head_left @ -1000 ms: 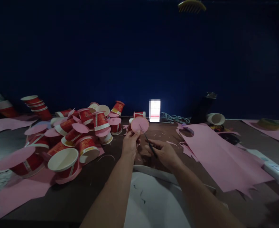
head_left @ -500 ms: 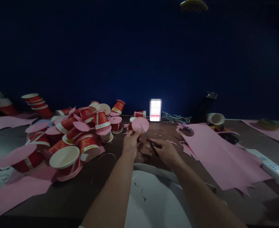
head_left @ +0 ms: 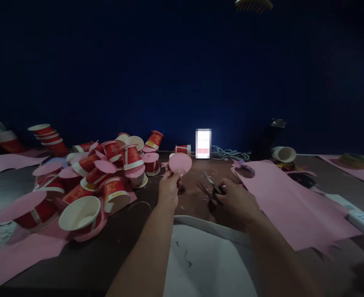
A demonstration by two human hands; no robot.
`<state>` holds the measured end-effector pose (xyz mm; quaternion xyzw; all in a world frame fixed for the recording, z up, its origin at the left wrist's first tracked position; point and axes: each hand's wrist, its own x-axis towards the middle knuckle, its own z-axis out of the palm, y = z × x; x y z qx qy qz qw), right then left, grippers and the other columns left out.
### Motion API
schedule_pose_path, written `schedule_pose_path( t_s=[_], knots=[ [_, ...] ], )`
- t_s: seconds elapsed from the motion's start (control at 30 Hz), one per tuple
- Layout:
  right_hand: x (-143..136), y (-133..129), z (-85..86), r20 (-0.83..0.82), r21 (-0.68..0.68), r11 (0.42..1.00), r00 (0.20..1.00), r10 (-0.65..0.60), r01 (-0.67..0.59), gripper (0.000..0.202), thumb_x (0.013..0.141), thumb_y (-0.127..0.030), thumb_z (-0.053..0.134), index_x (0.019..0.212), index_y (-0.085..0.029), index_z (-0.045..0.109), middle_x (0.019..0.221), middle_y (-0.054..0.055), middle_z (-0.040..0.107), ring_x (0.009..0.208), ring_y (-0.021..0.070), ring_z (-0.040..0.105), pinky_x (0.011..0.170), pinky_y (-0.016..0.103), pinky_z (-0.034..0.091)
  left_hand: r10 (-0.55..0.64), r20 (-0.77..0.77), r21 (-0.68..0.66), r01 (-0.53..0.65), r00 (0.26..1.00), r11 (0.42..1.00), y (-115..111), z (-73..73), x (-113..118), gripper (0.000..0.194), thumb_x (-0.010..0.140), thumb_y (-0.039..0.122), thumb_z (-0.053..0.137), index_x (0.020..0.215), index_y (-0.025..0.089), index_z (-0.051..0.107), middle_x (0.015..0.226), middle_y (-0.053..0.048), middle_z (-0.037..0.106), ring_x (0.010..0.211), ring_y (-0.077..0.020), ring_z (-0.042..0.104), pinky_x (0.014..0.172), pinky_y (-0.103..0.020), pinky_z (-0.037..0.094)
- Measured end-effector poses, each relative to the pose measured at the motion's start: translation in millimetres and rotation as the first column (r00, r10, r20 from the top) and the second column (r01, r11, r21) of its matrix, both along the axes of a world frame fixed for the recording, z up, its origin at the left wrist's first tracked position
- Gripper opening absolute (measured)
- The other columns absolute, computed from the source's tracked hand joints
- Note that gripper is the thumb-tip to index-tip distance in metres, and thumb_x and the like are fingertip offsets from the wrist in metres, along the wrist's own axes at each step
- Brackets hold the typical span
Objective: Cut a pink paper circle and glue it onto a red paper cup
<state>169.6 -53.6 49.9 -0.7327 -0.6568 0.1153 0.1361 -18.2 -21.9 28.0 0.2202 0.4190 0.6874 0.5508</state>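
Note:
Near the middle of the table, my left hand (head_left: 169,189) pinches a round pink paper disc (head_left: 180,163) by its lower edge, its face turned toward me. To the right, my right hand (head_left: 236,200) is closed round the handles of a pair of dark scissors (head_left: 213,186). Their blades point up and left, apart from the disc, over the brown tabletop. Whether the blades are parted is hard to make out. Left of my hands lies a pile of red-and-white paper cups (head_left: 116,193), several with pink paper discs on them.
A large cut pink sheet (head_left: 284,202) lies on the right beside a white power strip (head_left: 355,214). A lit, blurred-out screen (head_left: 203,144) stands at the back near white cables (head_left: 231,154). Stacked cups (head_left: 50,140) lean at the back left. A white surface (head_left: 209,260) is below my forearms.
My right hand has drawn the scissors away from the pink disc, down and to the right. The disc in my left hand has shifted slightly left.

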Motion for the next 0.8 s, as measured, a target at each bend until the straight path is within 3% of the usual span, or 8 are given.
schedule_pose_path(
  t_s=[0.13, 0.37, 0.57, 0.67, 0.73, 0.8],
  knots=[
    [0, -3, 2.9, 0.077, -0.095, 0.993, 0.994, 0.073, -0.066, 0.021, 0.071, -0.036, 0.059, 0.086, -0.023, 0.067, 0.086, 0.008, 0.070, 0.076, 0.0206, 0.062, 0.057, 0.026, 0.033, -0.047, -0.050, -0.035, 0.046, 0.998, 0.998, -2, -1.2, 3, 0.039, 0.047, 0.027, 0.079, 0.079, 0.013, 0.062, 0.061, 0.005, 0.053, 0.050, -0.0025, 0.042, 0.047, -0.016, 0.030],
    [0, 0, -5.1, 0.069, -0.083, 0.970, 0.970, 0.235, -0.229, 0.026, 0.069, -0.040, 0.062, 0.086, -0.023, 0.070, 0.090, 0.007, 0.070, 0.083, 0.0208, 0.062, 0.063, 0.026, 0.037, -0.173, -0.173, -0.087, 0.160, 0.969, 0.983, -4, -3.3, 6, 0.043, 0.048, 0.034, 0.080, 0.083, 0.014, 0.063, 0.062, 0.005, 0.055, 0.055, -0.0037, 0.046, 0.052, -0.016, 0.035],
    [-12, -8, -6.7, 0.238, -0.008, 0.976, 0.947, 0.214, -0.218, 0.039, 0.064, -0.045, 0.066, 0.095, -0.023, 0.070, 0.102, 0.013, 0.066, 0.098, 0.0295, 0.056, 0.079, 0.037, 0.040, -0.200, -0.252, -0.105, 0.179, 0.947, 0.978, -4, -4.8, 7, 0.041, 0.051, 0.037, 0.078, 0.082, 0.015, 0.064, 0.058, 0.006, 0.054, 0.049, -0.0037, 0.043, 0.049, -0.017, 0.032],
    [-15, -9, 1.8, 0.264, -0.014, 0.972, 0.937, 0.228, -0.233, 0.039, 0.064, -0.049, 0.065, 0.093, -0.024, 0.072, 0.104, 0.013, 0.066, 0.102, 0.0316, 0.054, 0.081, 0.039, 0.039, -0.192, -0.273, -0.102, 0.171, 0.943, 0.980, -4, -5.0, 8, 0.042, 0.050, 0.037, 0.078, 0.082, 0.014, 0.065, 0.059, 0.005, 0.056, 0.049, -0.0044, 0.044, 0.050, -0.018, 0.033],
    [-6, 2, 14.6, 0.174, -0.069, 0.964, 0.948, 0.265, -0.257, 0.033, 0.068, -0.049, 0.062, 0.091, -0.027, 0.072, 0.100, 0.009, 0.068, 0.093, 0.0265, 0.059, 0.075, 0.033, 0.041, -0.204, -0.265, -0.107, 0.182, 0.943, 0.978, -4, -4.8, 9, 0.044, 0.048, 0.035, 0.079, 0.084, 0.014, 0.065, 0.061, 0.003, 0.058, 0.052, -0.0061, 0.047, 0.052, -0.019, 0.036],
    [12, 26, 31.0, 0.079, -0.011, 0.980, 0.977, 0.199, -0.199, 0.028, 0.076, -0.047, 0.055, 0.093, -0.031, 0.071, 0.100, 0.003, 0.069, 0.088, 0.0204, 0.061, 0.072, 0.028, 0.042, -0.229, -0.246, -0.104, 0.209, 0.942, 0.972, -4, -5.0, 11, 0.045, 0.048, 0.033, 0.079, 0.086, 0.014, 0.066, 0.066, 0.001, 0.062, 0.056, -0.0086, 0.052, 0.055, -0.021, 0.039]
  ],
)
